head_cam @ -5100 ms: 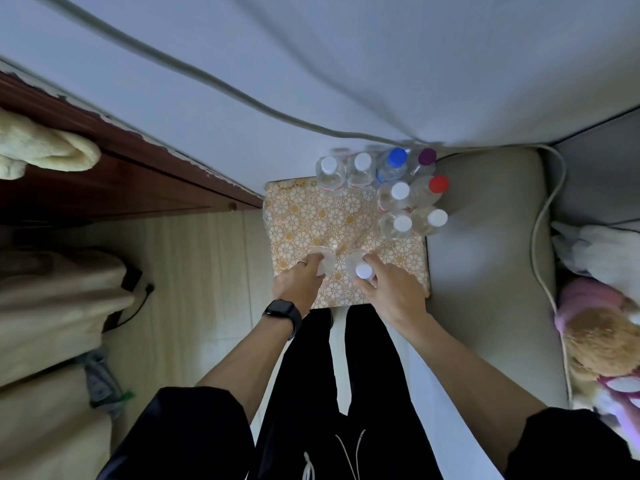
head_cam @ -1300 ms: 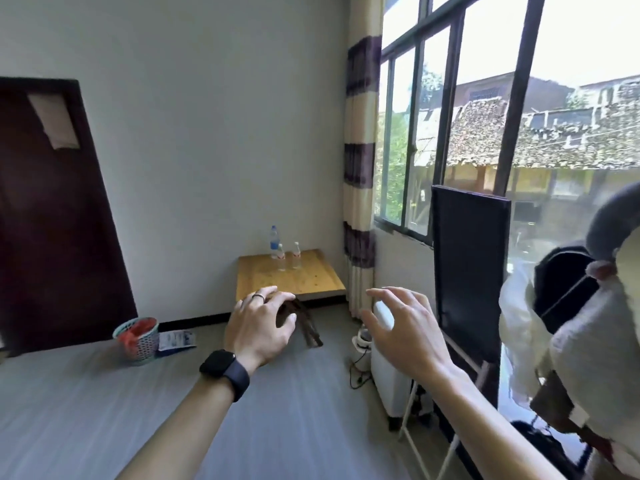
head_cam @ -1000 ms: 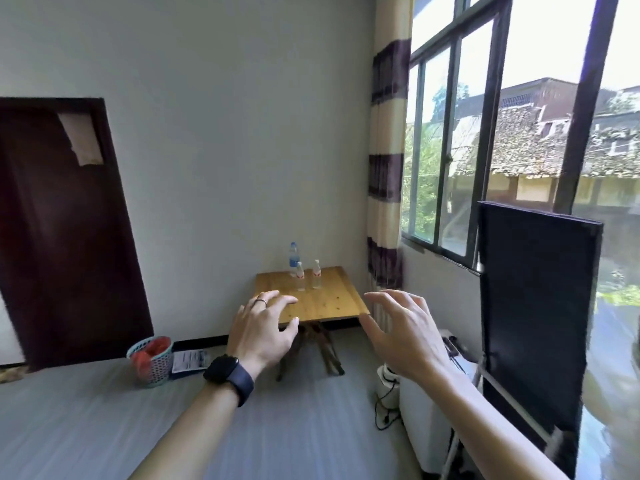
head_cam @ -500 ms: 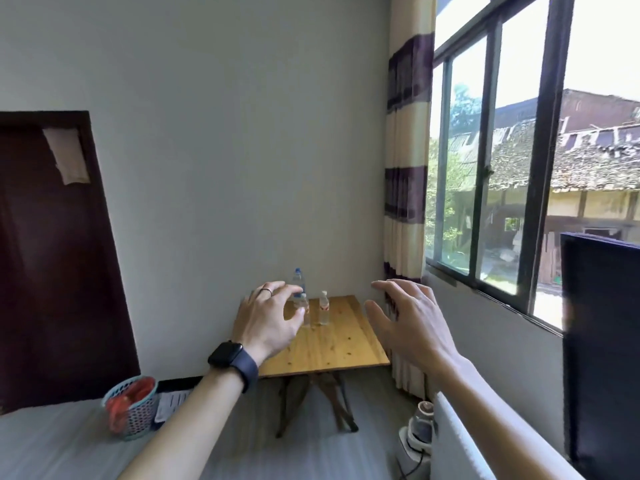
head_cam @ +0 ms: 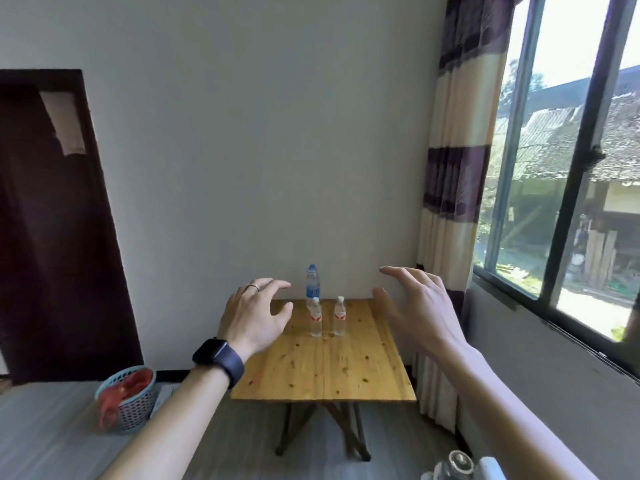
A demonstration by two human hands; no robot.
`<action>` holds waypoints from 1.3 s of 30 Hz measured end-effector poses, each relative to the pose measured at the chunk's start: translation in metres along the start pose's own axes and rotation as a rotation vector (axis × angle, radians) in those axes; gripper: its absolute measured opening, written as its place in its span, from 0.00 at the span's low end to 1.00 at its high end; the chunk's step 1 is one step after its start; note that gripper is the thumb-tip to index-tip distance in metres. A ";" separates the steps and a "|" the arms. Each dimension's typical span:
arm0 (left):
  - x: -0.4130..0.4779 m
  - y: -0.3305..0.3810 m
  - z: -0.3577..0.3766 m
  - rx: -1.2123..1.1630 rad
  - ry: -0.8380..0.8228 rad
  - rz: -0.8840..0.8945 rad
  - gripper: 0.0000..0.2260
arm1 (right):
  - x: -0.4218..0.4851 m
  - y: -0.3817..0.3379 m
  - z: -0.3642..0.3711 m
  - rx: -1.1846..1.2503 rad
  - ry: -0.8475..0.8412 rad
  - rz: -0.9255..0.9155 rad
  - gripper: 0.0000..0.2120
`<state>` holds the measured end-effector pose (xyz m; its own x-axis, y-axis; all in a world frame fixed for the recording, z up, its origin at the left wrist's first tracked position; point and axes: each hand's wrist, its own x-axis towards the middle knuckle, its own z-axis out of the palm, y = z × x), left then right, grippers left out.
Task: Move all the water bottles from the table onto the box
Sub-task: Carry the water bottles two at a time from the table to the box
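Bottles stand upright at the far end of your wooden table [head_cam: 322,368]: a tall blue-capped bottle [head_cam: 312,285] behind two small white-capped ones [head_cam: 315,317] [head_cam: 340,316]. Your left hand [head_cam: 254,317] and right hand [head_cam: 414,308] (fingers spread, empty) hover before it.

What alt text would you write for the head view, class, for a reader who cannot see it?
Two open, empty hands, left hand and right hand, reach toward three upright bottles at the far end of a wooden table against a white wall. A window is at right, a door and basket at left.
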<state>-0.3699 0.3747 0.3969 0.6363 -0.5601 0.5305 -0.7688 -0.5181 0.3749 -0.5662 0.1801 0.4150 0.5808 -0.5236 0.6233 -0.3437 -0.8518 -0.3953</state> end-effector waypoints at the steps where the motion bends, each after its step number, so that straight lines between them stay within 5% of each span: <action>1: 0.015 -0.006 0.012 -0.003 -0.004 0.000 0.16 | 0.014 0.008 0.014 -0.002 -0.005 0.005 0.23; 22: 0.379 -0.123 0.267 -0.059 -0.070 -0.009 0.16 | 0.308 0.173 0.284 0.072 -0.061 0.056 0.22; 30: 0.420 -0.183 0.377 -0.154 -0.166 -0.225 0.15 | 0.372 0.247 0.410 0.136 -0.230 0.129 0.22; 39: 0.410 -0.263 0.518 -0.192 -0.495 -0.468 0.17 | 0.360 0.303 0.567 0.079 -0.595 0.282 0.23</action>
<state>0.1267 -0.0535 0.1215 0.8223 -0.5582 -0.1105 -0.3760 -0.6788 0.6308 -0.0426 -0.2575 0.1371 0.7930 -0.6090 0.0191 -0.4998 -0.6681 -0.5513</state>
